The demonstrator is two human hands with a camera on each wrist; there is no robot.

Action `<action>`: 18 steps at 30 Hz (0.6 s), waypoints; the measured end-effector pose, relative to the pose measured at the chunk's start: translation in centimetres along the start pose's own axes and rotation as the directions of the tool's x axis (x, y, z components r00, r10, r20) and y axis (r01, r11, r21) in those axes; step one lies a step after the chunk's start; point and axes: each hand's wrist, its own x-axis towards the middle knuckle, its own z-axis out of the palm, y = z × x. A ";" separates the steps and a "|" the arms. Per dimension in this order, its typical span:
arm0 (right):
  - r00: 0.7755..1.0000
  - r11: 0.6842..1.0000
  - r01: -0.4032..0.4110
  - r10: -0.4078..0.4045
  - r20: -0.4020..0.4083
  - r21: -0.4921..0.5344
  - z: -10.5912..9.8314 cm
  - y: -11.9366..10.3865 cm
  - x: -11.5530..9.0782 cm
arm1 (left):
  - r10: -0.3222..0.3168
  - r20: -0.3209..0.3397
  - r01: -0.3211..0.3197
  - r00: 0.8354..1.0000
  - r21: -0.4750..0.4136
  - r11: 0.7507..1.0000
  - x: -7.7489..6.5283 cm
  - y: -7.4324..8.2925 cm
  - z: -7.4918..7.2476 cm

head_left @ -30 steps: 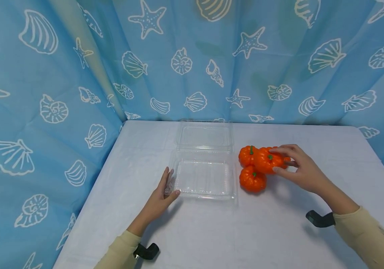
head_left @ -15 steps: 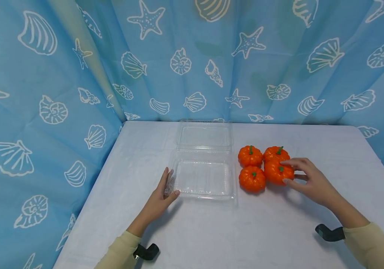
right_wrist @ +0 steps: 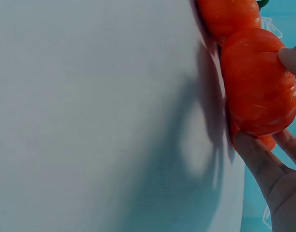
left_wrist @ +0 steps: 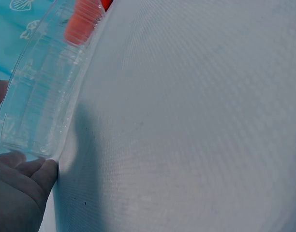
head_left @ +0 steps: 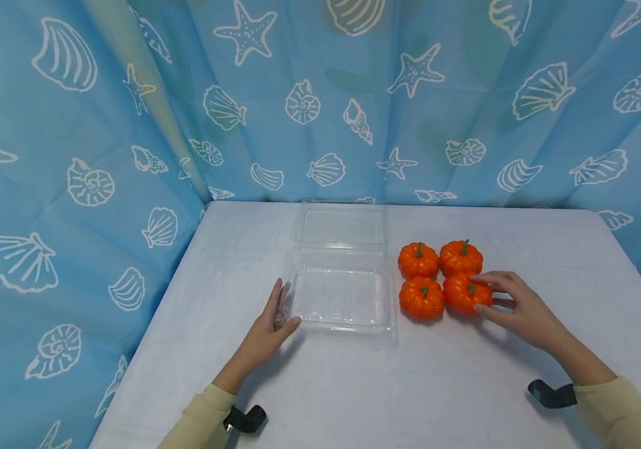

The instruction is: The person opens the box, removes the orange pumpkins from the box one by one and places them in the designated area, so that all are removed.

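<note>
In the head view four-sided order shows among several small orange pumpkins with green stems. My right hand (head_left: 522,315) holds the front right pumpkin (head_left: 462,297), fingers and thumb around its right side. That pumpkin (right_wrist: 259,82) also fills the grasp in the right wrist view, close beside another. The back right pumpkin (head_left: 461,257), back left pumpkin (head_left: 418,260) and front left pumpkin (head_left: 421,299) stand right by it. My left hand (head_left: 261,340) grips the near left corner of a clear plastic clamshell container (head_left: 340,293), whose lid (head_left: 343,227) lies folded back.
A white cloth covers the table (head_left: 354,386). Behind it and along the left hangs a blue curtain (head_left: 298,143) with white shells and starfish. Both wrists carry black camera mounts, such as the right camera mount (head_left: 552,395).
My right hand has brought its pumpkin toward me and slightly right, from over the back ones down to the front right place. The left hand and container have stayed put.
</note>
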 end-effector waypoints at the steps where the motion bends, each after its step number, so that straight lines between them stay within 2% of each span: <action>1: 1.000 1.000 0.000 0.000 0.002 -0.001 0.1 0.1 -0.1 | -0.001 0.001 0.001 1.000 0.001 1.000 0.0 0.0 0.0; 12: 1.000 0.999 -0.029 0.029 0.011 -0.029 0.4 1.0 -0.5 | 0.004 0.004 -0.003 1.000 -0.005 1.000 0.1 -0.1 -0.1; 18: 0.996 0.996 -0.081 0.082 0.020 -0.039 0.5 0.9 -0.6 | -0.005 0.012 0.006 1.000 -0.020 1.000 0.1 -0.2 -0.1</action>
